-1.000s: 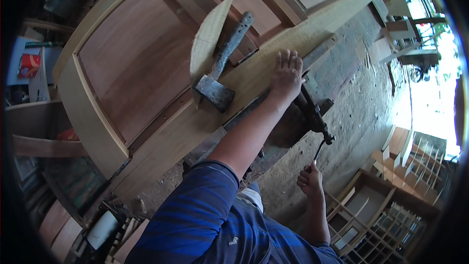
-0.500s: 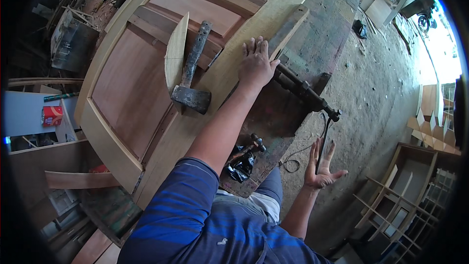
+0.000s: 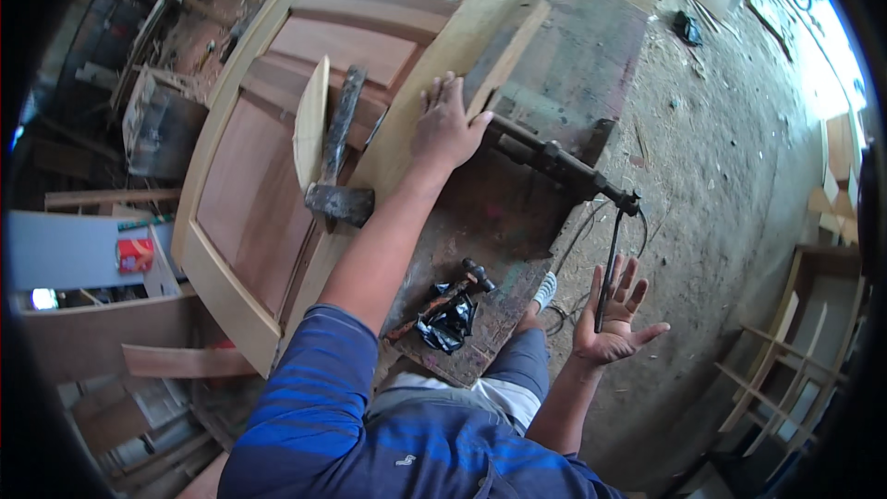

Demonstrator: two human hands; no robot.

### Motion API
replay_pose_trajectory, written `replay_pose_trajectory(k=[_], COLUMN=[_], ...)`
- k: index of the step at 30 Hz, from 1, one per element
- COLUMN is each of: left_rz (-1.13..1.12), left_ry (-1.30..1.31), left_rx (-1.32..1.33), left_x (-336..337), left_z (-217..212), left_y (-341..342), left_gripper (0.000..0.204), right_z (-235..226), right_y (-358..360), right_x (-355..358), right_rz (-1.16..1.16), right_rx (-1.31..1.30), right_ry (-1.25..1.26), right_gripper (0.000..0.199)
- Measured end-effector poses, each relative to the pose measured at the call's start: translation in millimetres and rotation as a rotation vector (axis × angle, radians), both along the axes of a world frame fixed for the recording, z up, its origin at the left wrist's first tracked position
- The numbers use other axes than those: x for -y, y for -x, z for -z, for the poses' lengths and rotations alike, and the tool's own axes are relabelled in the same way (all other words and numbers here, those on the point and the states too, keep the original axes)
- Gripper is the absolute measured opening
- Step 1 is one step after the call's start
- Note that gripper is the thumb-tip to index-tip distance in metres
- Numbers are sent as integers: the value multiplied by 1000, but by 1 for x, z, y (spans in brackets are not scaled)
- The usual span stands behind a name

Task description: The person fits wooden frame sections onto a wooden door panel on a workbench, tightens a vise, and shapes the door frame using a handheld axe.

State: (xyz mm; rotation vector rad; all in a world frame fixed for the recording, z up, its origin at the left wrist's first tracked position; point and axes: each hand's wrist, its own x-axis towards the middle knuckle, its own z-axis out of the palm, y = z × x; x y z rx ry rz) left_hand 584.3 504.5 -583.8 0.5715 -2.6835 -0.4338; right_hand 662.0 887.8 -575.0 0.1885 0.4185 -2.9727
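Observation:
My left hand (image 3: 445,129) lies flat where the pale edge board of a panelled wooden door (image 3: 268,166) meets a wood block (image 3: 506,42), fingers on the board and thumb on the block's near end. Beside that thumb, a dark metal bar clamp (image 3: 559,164) stretches right across the bench corner. From its screw end a thin handle rod (image 3: 612,263) hangs down to my right hand (image 3: 612,319). That hand is open, palm up and fingers spread, with the rod against it. On the door rest a mallet-like hammer (image 3: 340,203) and a pointed pale wood piece (image 3: 311,125).
The stained workbench (image 3: 577,32) bears a ball-peen hammer (image 3: 479,274) and a crumpled black plastic bag (image 3: 448,322) near my body. Wooden frames (image 3: 795,351) stand at the right on the dusty floor (image 3: 702,194). Boards and a red packet (image 3: 135,255) are at the left.
The whole view has shifted, so the door, tools and clamp appear further left. My right hand stays open by the handle rod, which now hangs more upright. My left hand stays on the wood.

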Motion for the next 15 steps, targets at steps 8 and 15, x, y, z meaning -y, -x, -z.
replay_pose_trajectory(k=[8, 15], left_rz=[779, 705], left_ry=[-286, 119], left_rx=[139, 587], left_x=[-248, -275], left_z=[-34, -20], left_y=[90, 133], left_gripper=[41, 30], right_z=[22, 37], right_y=[-7, -8], right_x=[9, 15], right_rz=[354, 676], right_rx=[-334, -599], right_ry=[-281, -787], right_gripper=[105, 107])
